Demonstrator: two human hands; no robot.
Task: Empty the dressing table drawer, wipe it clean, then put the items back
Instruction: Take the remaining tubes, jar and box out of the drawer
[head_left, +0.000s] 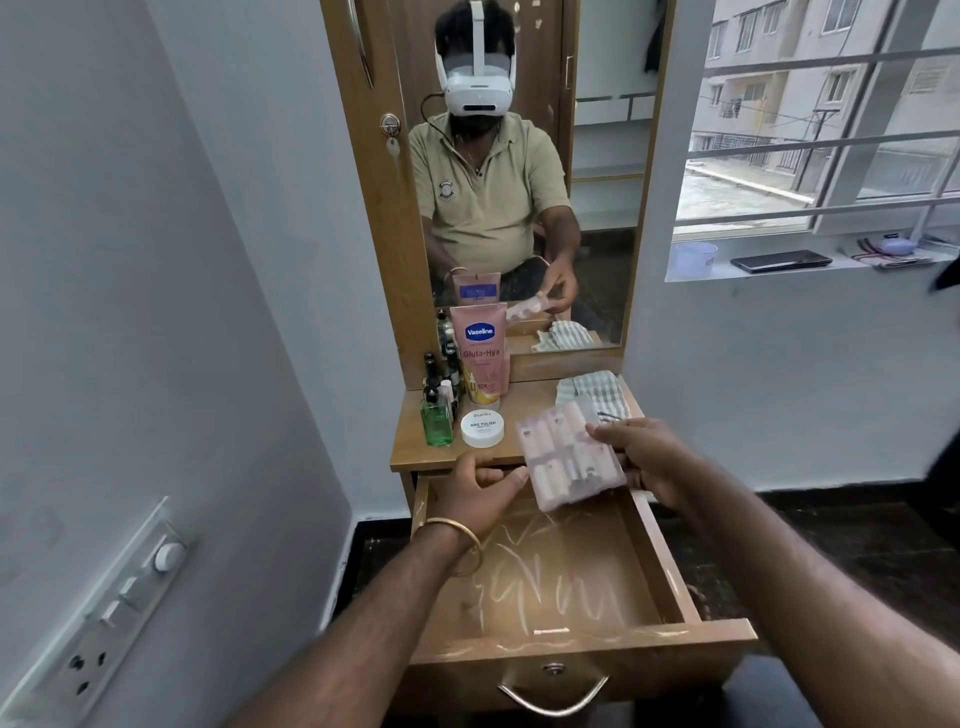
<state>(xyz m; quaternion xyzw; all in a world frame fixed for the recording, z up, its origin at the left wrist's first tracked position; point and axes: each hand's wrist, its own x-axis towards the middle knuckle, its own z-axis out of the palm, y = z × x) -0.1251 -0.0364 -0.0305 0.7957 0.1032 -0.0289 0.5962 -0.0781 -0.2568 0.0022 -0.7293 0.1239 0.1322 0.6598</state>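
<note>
The right hand (641, 457) gripped a case (569, 454) over the open drawer (670, 566); the left hand (475, 493) hung loosely curled, holding nothing, bottles (439, 410) beyond.

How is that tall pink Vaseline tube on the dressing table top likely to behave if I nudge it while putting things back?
The Vaseline tube stands upright on its narrow cap, so it probably tips easily. The small bottles crowd its left side and the nail polish tub sits in front, so a fall may knock them. It looks like soft plastic, likely squashy rather than fragile.
</note>
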